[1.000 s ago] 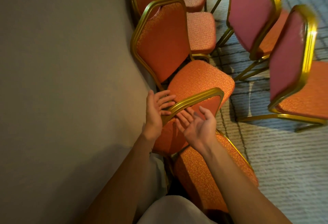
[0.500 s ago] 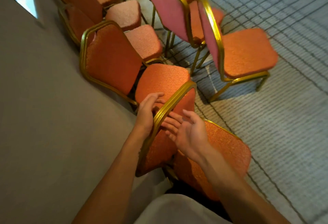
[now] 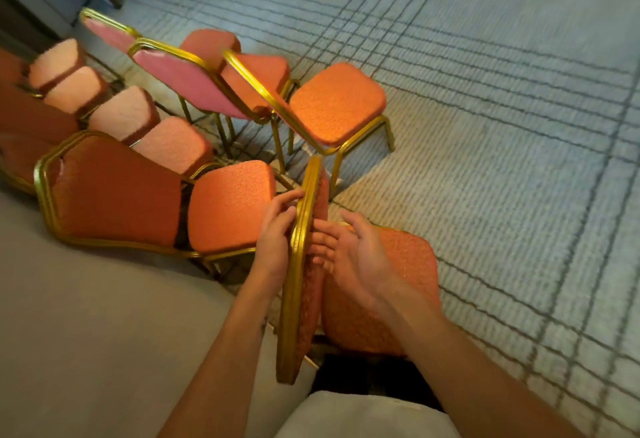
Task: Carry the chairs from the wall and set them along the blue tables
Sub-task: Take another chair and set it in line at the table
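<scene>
The nearest orange chair stands right below me, its gold-framed backrest (image 3: 298, 264) seen edge-on and its seat (image 3: 398, 281) pointing right. My left hand (image 3: 275, 240) lies against the backrest's wall side, fingers stretched along the gold frame. My right hand (image 3: 353, 257) touches the padded front of the backrest with relaxed fingers. Neither hand is wrapped around the frame. No blue table is in view.
A beige wall (image 3: 86, 333) fills the lower left. Stacked orange chairs (image 3: 114, 195) line it. Three more chairs, one orange-seated (image 3: 336, 101) and two showing pink backs (image 3: 187, 80), stand loosely just beyond. Grey lined carpet (image 3: 519, 160) spreads to the right.
The view has swung right and up, showing more carpet. The nearest chair's backrest has turned edge-on between my hands, which stay on either side of it.
</scene>
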